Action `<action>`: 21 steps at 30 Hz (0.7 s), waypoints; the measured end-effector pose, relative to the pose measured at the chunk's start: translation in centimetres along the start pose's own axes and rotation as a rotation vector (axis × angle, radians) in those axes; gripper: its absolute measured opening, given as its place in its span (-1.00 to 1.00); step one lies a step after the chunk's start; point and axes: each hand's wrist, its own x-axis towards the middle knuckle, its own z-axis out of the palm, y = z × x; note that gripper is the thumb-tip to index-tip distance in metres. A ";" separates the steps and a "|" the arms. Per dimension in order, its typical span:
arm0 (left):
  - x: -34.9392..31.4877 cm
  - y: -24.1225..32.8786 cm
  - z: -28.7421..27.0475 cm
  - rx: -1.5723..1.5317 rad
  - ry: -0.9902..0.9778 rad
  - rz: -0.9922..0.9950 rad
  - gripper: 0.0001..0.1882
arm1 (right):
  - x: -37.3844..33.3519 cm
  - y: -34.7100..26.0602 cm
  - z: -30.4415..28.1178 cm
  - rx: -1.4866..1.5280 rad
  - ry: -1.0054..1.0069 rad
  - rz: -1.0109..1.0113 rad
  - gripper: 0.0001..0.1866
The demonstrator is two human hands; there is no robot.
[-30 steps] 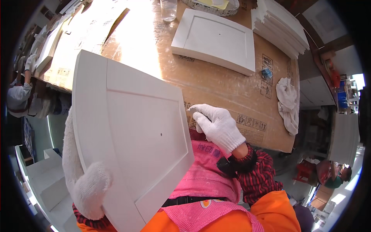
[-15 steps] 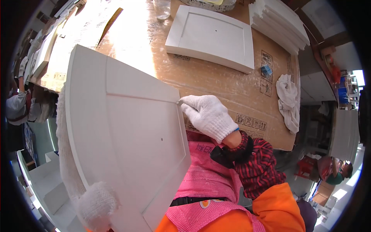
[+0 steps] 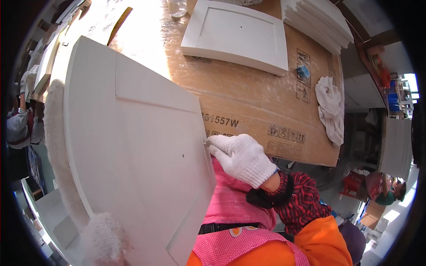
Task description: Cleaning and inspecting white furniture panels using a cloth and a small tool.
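A white cabinet door panel (image 3: pixel 155 146) with a raised frame and a small dark hole stands tilted up in front of me. My left hand (image 3: pixel 104 239), in a white knit glove, grips its left edge, with the thumb across the front and the fingers along the outer side. At the panel's right edge is my right hand (image 3: pixel 244 157), gloved in white too. Its thumb and forefinger are pinched together against that edge; a tiny bit shows between the tips, too small to name.
On the cardboard-covered table (image 3: pixel 248 106) lie another white panel (image 3: pixel 239 35), a small blue block (image 3: pixel 303 72) and a crumpled white cloth (image 3: pixel 328 106). Several stacked white panels (image 3: pixel 317 22) sit at the far right. A clear cup (image 3: pixel 177 8) stands at the back. Other people are at both sides.
My right hand has slid down along the panel's right edge, nearer to me, still pinched. The panel and my left hand have shifted slightly left in view.
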 end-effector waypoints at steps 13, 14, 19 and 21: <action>-0.8 -0.8 0.3 -0.013 -0.007 -0.029 -0.48 | -4.2 0.5 1.7 -0.015 -0.032 -0.006 -0.72; -0.8 -0.7 0.2 -0.015 -0.009 -0.030 -0.48 | -4.5 0.5 1.8 -0.013 -0.030 -0.003 -0.72; -1.0 -0.5 0.1 0.000 0.006 -0.039 -0.50 | -5.5 0.2 2.0 0.001 -0.094 -0.016 -0.73; -0.8 -1.1 0.5 -0.021 -0.009 -0.041 -0.51 | -5.1 0.7 1.5 -0.021 -0.127 -0.007 -0.72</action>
